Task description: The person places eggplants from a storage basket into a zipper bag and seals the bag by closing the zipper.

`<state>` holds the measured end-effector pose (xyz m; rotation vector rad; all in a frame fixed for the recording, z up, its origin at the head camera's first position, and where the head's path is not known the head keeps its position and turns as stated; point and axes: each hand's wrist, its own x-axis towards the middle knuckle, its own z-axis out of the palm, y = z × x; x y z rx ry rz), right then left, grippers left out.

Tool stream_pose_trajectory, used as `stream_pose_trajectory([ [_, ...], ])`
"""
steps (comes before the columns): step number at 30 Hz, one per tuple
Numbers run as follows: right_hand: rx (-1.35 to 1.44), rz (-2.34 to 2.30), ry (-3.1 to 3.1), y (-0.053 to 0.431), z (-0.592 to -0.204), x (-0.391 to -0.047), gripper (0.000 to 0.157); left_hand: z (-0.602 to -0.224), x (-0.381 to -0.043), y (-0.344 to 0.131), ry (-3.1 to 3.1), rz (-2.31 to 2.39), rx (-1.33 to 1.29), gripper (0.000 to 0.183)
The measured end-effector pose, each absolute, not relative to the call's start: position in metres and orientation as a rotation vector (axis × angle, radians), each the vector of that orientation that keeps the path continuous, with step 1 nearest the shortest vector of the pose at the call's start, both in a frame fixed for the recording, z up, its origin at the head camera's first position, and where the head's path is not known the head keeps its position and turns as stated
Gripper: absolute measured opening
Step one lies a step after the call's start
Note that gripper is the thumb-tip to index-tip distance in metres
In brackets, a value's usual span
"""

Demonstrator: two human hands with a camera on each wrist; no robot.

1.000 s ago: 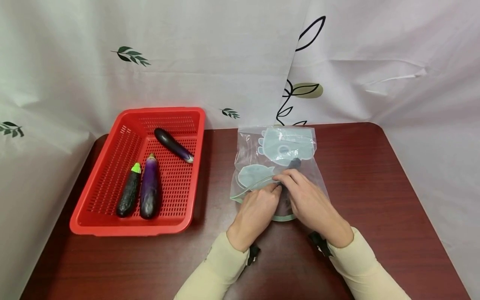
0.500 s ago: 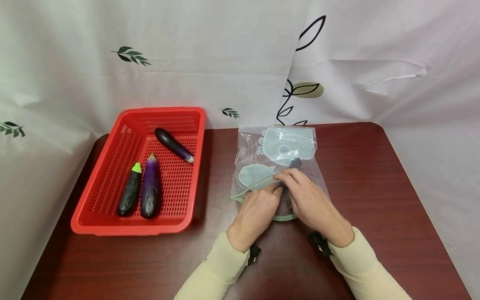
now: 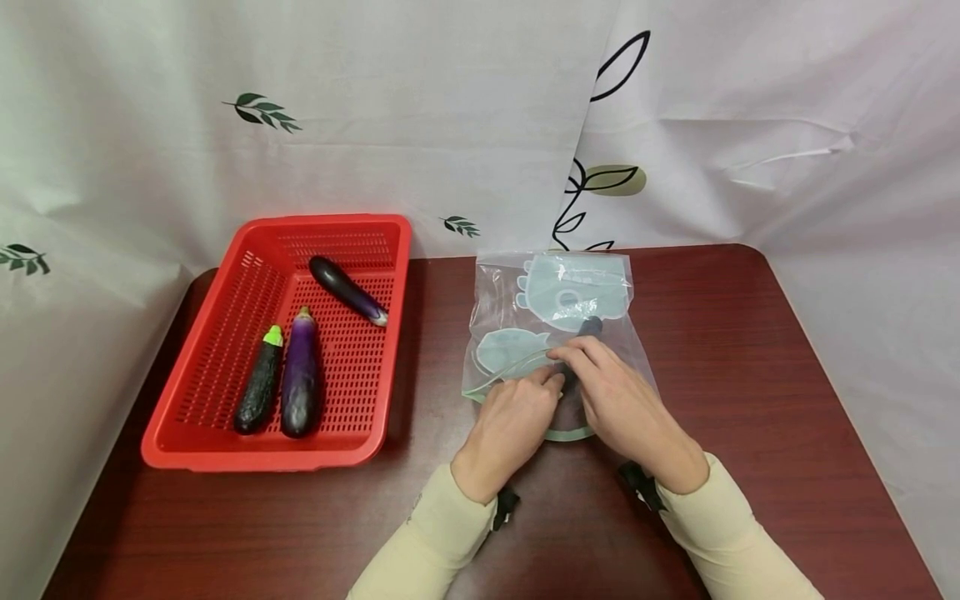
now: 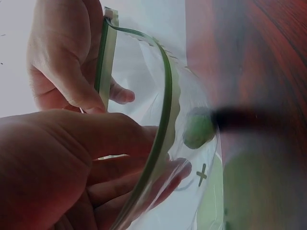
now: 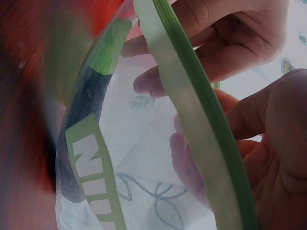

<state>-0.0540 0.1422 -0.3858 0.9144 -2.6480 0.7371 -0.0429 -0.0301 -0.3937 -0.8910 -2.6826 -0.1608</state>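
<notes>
- The left hand (image 3: 516,417) and right hand (image 3: 621,404) grip the clear bag (image 3: 577,287) at its mouth.
- Zucchini (image 5: 87,99) lies inside the bag.
- I note no plain change this past second; I judge progress level.

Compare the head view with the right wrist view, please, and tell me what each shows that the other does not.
Only the head view shows the two eggplants and the zucchini in the red basket, and the sleeves. Only the right wrist view shows the lettered green label. Both show the left hand, right hand, plastic bag, bagged zucchini and table.
</notes>
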Motion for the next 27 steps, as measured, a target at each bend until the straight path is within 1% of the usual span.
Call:
stream_pose_trajectory([
  [10, 0.913, 0.737, -2.657, 0.142, -0.385, -0.053, 0.04, -0.391, -0.042, -0.033, -2.653, -0.178, -0.902, 0.015],
  [27, 0.92, 0.742, -2.677, 0.142, -0.384, -0.054, 0.04, -0.382, -0.043, -0.042, -2.618, -0.36, -0.934, 0.009],
])
